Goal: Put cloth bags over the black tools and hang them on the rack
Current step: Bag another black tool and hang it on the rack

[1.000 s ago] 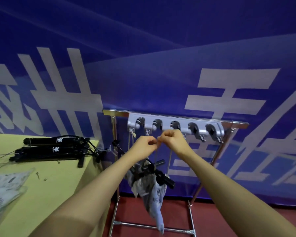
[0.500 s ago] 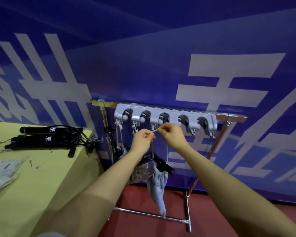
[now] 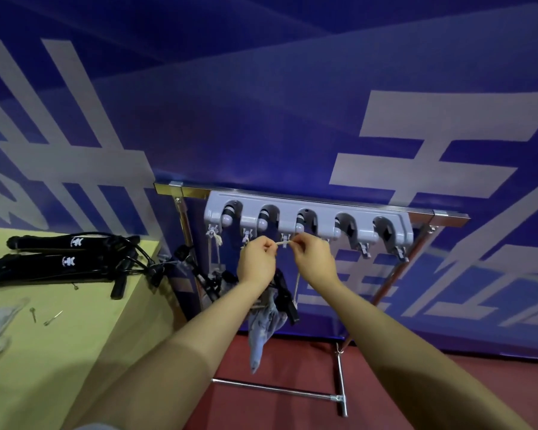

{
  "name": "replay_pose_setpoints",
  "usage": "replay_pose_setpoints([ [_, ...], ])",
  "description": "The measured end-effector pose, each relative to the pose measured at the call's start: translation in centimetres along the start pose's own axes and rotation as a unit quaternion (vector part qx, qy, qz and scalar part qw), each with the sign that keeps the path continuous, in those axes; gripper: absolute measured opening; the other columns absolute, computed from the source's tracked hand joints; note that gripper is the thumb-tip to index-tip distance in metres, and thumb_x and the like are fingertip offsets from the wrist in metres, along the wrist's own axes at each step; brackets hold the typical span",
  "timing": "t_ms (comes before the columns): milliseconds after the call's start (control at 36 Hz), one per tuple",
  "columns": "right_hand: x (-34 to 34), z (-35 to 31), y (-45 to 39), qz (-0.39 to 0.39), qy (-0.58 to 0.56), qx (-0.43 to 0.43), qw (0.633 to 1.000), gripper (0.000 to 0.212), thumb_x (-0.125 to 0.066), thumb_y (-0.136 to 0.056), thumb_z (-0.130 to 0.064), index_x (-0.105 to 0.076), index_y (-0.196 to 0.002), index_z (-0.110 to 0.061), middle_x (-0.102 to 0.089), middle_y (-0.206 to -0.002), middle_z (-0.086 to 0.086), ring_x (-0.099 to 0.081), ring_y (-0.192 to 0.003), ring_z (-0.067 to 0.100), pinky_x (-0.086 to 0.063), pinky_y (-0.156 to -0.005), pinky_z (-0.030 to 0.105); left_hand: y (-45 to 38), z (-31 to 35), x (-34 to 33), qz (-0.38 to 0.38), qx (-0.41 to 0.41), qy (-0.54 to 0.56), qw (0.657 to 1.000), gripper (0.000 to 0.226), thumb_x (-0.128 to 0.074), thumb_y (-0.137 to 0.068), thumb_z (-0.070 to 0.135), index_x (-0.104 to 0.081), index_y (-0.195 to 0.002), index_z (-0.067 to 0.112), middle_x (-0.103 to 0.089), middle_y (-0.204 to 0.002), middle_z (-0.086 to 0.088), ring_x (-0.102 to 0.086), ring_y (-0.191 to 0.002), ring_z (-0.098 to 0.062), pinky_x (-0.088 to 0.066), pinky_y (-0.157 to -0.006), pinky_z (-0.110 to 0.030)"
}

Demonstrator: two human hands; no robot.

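At frame centre stands the rack (image 3: 308, 217); a bagged tool (image 3: 266, 318) hangs below it. Your left hand (image 3: 257, 263) and right hand (image 3: 314, 260) both pinch one cord (image 3: 284, 243) — taut between them — under the third hook (image 3: 284, 238).

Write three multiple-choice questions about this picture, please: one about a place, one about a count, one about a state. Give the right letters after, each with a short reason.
1. Where do the unbagged black tools lie?
A. on the red floor
B. on the yellow-green table
C. in the rack's holder

2. How many rounded slots does the grey holder have?
A. three
B. five
C. seven

3. What are the two hands doing?
A. resting flat on the table
B. hanging idle
C. pinching a pale cord between them

Answers:
1 B: they lie on the table, at its far edge.
2 B: five slots stand in a row.
3 C: the left hand and the right hand each pinch the cord under the holder.
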State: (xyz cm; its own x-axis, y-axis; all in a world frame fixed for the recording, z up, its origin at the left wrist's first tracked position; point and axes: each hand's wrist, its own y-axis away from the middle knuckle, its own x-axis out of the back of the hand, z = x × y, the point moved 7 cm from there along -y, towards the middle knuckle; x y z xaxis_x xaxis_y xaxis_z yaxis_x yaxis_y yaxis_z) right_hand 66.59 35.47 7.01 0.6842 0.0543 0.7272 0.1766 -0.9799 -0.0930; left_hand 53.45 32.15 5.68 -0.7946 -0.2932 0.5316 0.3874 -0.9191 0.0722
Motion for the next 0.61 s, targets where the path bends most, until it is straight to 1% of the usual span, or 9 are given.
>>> replay_pose_setpoints([
  [83, -0.9, 0.4, 0.3, -0.015, 0.014, -0.014, 1.0, 0.021, -0.048, -0.099, -0.021, -0.064, -0.104, -0.008, -0.068, -0.089, 0.011, -0.059, -0.076, 0.026, -0.045, -0.059, 0.036, -0.1, -0.9, -0.5, -0.023, 0.007, 0.0, 1.0, 0.02, -0.05, -0.095, 0.017, -0.066, -0.085, 0.011, -0.068, -0.082, -0.009, -0.064, -0.081, -0.027, -0.049, -0.071, -0.034],
  [139, -1.3, 0.5, 0.4, -0.011, 0.012, -0.024, 1.0, 0.02, -0.048, -0.099, -0.019, -0.064, -0.103, -0.009, -0.069, -0.089, 0.011, -0.06, -0.077, 0.026, -0.048, -0.062, 0.039, -0.3, -1.1, -0.8, -0.043, 0.0, 0.002, 0.999, 0.021, -0.049, -0.095, 0.014, -0.067, -0.086, 0.008, -0.067, -0.081, -0.01, -0.063, -0.08, -0.027, -0.048, -0.07, -0.033],
  [167, -1.3, 0.5, 0.4, -0.008, 0.013, -0.028, 0.999, 0.02, -0.048, -0.099, -0.019, -0.064, -0.103, -0.009, -0.069, -0.089, 0.011, -0.06, -0.076, 0.026, -0.048, -0.061, 0.038, -0.4, -1.0, -1.0, -0.052, -0.005, 0.0, 0.999, 0.02, -0.049, -0.094, 0.012, -0.067, -0.087, 0.007, -0.067, -0.081, -0.011, -0.062, -0.078, -0.027, -0.048, -0.069, -0.033],
  [222, -1.4, 0.5, 0.5, -0.002, 0.018, -0.039, 0.999, 0.021, -0.048, -0.098, -0.02, -0.066, -0.104, -0.01, -0.069, -0.089, 0.01, -0.06, -0.076, 0.024, -0.043, -0.058, 0.032, -0.6, -0.9, -1.1, -0.078, -0.017, -0.01, 0.997, 0.017, -0.051, -0.094, 0.012, -0.066, -0.09, 0.005, -0.066, -0.082, -0.011, -0.059, -0.077, -0.024, -0.046, -0.069, -0.032],
  [278, -1.3, 0.5, 0.7, 0.01, 0.029, -0.05, 0.998, 0.022, -0.048, -0.098, -0.022, -0.067, -0.105, -0.014, -0.07, -0.089, 0.007, -0.061, -0.077, 0.024, -0.037, -0.057, 0.027, -0.7, -0.9, -1.4, -0.106, -0.028, -0.019, 0.994, 0.016, -0.051, -0.095, 0.013, -0.065, -0.097, 0.005, -0.062, -0.085, -0.007, -0.055, -0.079, -0.02, -0.043, -0.069, -0.029],
  [361, -1.2, 0.8, 1.3, 0.043, 0.025, -0.077, 0.996, 0.02, -0.05, -0.095, -0.025, -0.068, -0.103, -0.017, -0.07, -0.09, 0.002, -0.062, -0.082, 0.022, -0.037, -0.058, 0.027, -0.8, -0.9, -1.5, -0.13, -0.036, -0.029, 0.99, 0.017, -0.048, -0.096, 0.015, -0.061, -0.103, 0.007, -0.058, -0.09, -0.001, -0.053, -0.084, -0.017, -0.041, -0.073, -0.027],
  [472, -2.2, 1.4, 2.8, 0.049, 0.002, -0.116, 0.992, 0.019, -0.053, -0.094, -0.028, -0.066, -0.098, -0.014, -0.069, -0.093, 0.004, -0.062, -0.082, 0.024, -0.041, -0.06, 0.032, -0.2, -1.2, -0.7, -0.14, -0.042, -0.022, 0.989, 0.011, -0.046, -0.095, 0.013, -0.058, -0.095, 0.012, -0.058, -0.085, 0.001, -0.056, -0.084, -0.019, -0.044, -0.074, -0.029],
  [556, -2.7, 1.2, 4.3, 0.044, -0.005, -0.119, 0.992, 0.018, -0.053, -0.094, -0.025, -0.065, -0.098, -0.012, -0.069, -0.093, 0.006, -0.061, -0.084, 0.027, -0.041, -0.061, 0.033, 0.2, -2.4, 0.6, -0.132, -0.025, -0.012, 0.991, 0.01, -0.05, -0.093, 0.014, -0.06, -0.092, 0.013, -0.064, -0.092, -0.003, -0.063, -0.092, -0.023, -0.051, -0.081, -0.032],
  [611, -2.9, 0.6, 5.1, 0.036, -0.011, -0.113, 0.993, 0.017, -0.052, -0.094, -0.021, -0.065, -0.098, -0.01, -0.068, -0.091, 0.008, -0.059, -0.082, 0.026, -0.041, -0.06, 0.034, 0.4, -3.5, 1.5, -0.129, -0.01, 0.01, 0.992, 0.01, -0.051, -0.092, 0.014, -0.06, -0.089, 0.015, -0.067, -0.096, -0.007, -0.064, -0.095, -0.026, -0.054, -0.087, -0.039],
])
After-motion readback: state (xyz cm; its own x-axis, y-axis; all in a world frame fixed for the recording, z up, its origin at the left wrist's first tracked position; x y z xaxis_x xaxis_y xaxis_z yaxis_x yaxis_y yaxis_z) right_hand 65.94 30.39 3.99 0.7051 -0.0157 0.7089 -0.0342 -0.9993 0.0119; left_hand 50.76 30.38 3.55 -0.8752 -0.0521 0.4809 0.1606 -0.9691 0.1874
